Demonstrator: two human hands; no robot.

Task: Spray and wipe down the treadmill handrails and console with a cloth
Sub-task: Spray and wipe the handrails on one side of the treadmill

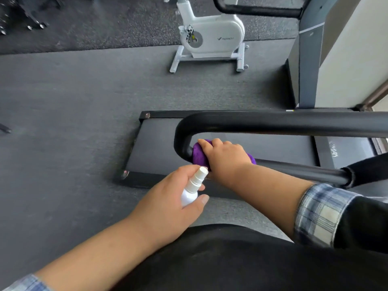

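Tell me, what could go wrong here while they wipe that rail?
The cloth is bunched under the right hand right at the handrail bend, so it may skip the curve's inner side. The left hand holds the bottle with its nozzle close to the right wrist, so a spray could wet skin instead of the rail. The person also leans over the treadmill belt, where drips could land.
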